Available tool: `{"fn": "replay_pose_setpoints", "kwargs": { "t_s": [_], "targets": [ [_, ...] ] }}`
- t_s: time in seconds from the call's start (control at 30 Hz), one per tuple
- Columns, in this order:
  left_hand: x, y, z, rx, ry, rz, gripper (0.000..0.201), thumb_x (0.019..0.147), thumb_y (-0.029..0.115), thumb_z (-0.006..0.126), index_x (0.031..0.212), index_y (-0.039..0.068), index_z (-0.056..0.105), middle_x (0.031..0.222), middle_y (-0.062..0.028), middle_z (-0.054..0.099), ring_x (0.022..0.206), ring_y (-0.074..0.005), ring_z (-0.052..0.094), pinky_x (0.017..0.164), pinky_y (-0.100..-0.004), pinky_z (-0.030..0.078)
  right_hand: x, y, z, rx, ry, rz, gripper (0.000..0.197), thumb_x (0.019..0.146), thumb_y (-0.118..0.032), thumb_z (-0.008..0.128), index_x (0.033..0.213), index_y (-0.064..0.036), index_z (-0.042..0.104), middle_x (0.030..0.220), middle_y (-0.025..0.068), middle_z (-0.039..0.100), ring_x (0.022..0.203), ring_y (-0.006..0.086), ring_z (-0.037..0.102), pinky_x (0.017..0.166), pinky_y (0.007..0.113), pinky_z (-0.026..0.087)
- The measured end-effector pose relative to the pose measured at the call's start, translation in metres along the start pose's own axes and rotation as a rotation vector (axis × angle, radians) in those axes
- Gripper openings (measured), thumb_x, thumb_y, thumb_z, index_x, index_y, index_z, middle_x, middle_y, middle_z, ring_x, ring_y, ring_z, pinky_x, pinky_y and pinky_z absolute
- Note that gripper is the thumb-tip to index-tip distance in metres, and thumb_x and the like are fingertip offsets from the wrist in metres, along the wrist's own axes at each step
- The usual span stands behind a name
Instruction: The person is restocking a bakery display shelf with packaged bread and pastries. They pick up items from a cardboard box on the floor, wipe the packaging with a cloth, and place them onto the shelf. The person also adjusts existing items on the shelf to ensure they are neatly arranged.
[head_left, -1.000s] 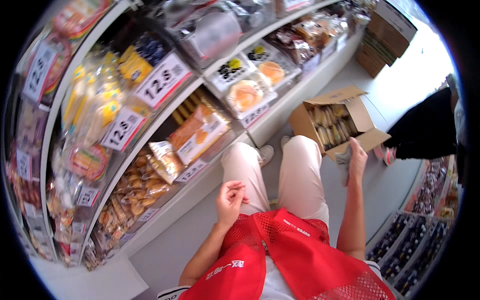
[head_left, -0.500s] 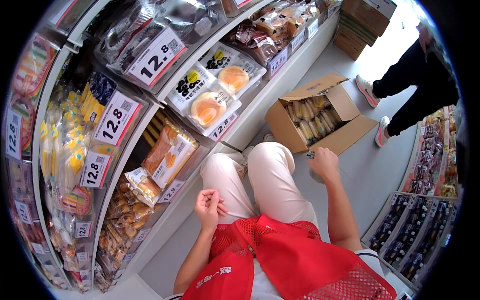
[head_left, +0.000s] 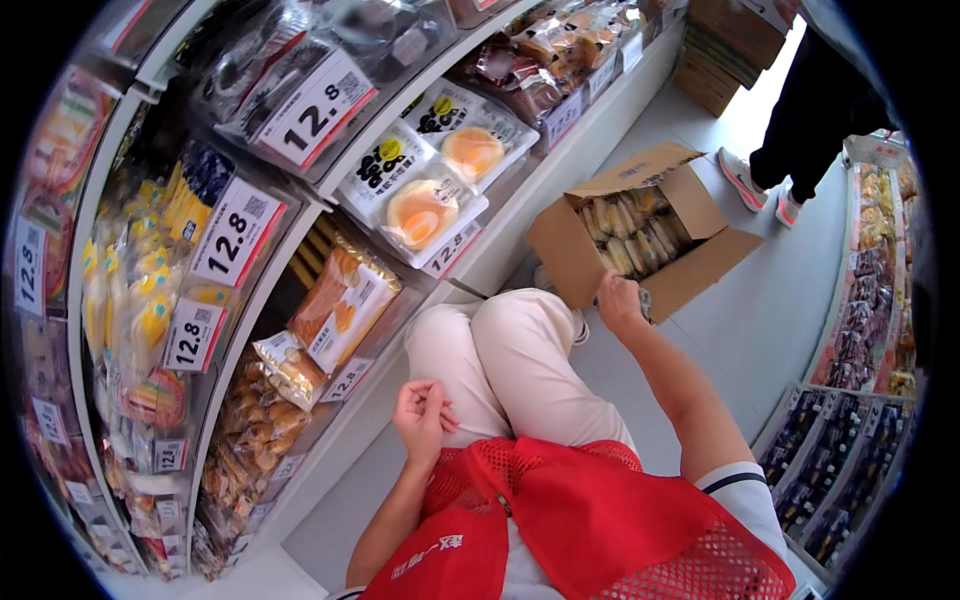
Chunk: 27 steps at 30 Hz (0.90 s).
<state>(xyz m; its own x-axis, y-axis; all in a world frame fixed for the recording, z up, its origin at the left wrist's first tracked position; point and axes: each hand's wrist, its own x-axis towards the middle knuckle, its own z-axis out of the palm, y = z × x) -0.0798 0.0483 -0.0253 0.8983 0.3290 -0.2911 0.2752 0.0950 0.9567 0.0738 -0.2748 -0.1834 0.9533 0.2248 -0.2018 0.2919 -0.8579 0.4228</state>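
My left hand [head_left: 424,415] rests over my thigh, fingers loosely curled in and nothing visible in them. Ahead on the floor stands an open cardboard box [head_left: 565,250] with its flaps folded out. Rows of wrapped snack packs [head_left: 632,232], yellowish in clear film, fill it. My right hand [head_left: 619,296] is closed at the near edge of this box. A small greyish object [head_left: 645,304] shows beside that hand; what it is, and what the fingers grip, I cannot make out.
Left of me, shelves hold wrapped cakes [head_left: 425,212], bread packs [head_left: 345,300] and price cards [head_left: 318,107]. Another person's dark-trousered legs [head_left: 815,110] stand beyond the box. Cartons [head_left: 710,75] are stacked at the back. Low display racks [head_left: 835,470] line the right side.
My right hand has moved forward and slightly left to the box's near edge. My knees have come closer together. The other person's legs have shifted. My left hand stays put.
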Motion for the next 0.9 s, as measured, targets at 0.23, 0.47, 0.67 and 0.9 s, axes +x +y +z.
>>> {"fn": "replay_pose_setpoints", "kwargs": {
  "t_s": [0.23,0.47,0.67,0.9],
  "targets": [
    [0.0,-0.003,0.003,-0.023,-0.004,-0.007,0.014,0.093,0.011,0.059,0.1,-0.001,0.053,0.075,-0.0095,0.059,0.047,-0.0109,0.057,0.036,-0.0211,0.041,-0.015,0.017,-0.012,0.406,-0.066,0.154,0.02,0.084,-0.021,0.056,0.092,-0.003,0.059,0.08,0.01,0.069,0.075,0.0239,0.069,0.062,0.038,0.053],
    [-0.011,-0.007,-0.013,-0.11,0.086,0.05,0.012,0.093,0.009,0.058,0.1,0.0,0.054,0.08,-0.0106,0.061,0.056,-0.0152,0.061,0.045,-0.0256,0.049,-0.038,0.029,-0.026,0.494,-0.095,0.195,0.013,0.08,-0.015,0.058,0.09,-0.0066,0.063,0.082,0.0144,0.068,0.08,0.0332,0.067,0.069,0.045,0.053],
    [-0.072,-0.075,-0.105,-0.121,0.428,-0.009,0.011,0.094,0.01,0.056,0.098,-0.001,0.054,0.082,-0.0114,0.061,0.064,-0.0178,0.063,0.053,-0.0281,0.053,-0.039,0.031,-0.018,0.439,-0.146,0.239,0.034,0.087,-0.025,0.058,0.115,-0.0064,0.063,0.096,0.0174,0.068,0.09,0.035,0.065,0.078,0.046,0.052],
    [-0.161,-0.205,-0.2,-0.01,0.793,-0.416,0.015,0.088,0.009,0.059,0.098,-0.002,0.056,0.087,-0.0119,0.062,0.065,-0.0175,0.064,0.056,-0.031,0.056,-0.054,0.035,-0.026,0.496,-0.109,0.242,0.041,0.09,-0.031,0.054,0.124,-0.0087,0.059,0.108,0.0197,0.066,0.099,0.0366,0.063,0.085,0.045,0.049]
  ]
}}
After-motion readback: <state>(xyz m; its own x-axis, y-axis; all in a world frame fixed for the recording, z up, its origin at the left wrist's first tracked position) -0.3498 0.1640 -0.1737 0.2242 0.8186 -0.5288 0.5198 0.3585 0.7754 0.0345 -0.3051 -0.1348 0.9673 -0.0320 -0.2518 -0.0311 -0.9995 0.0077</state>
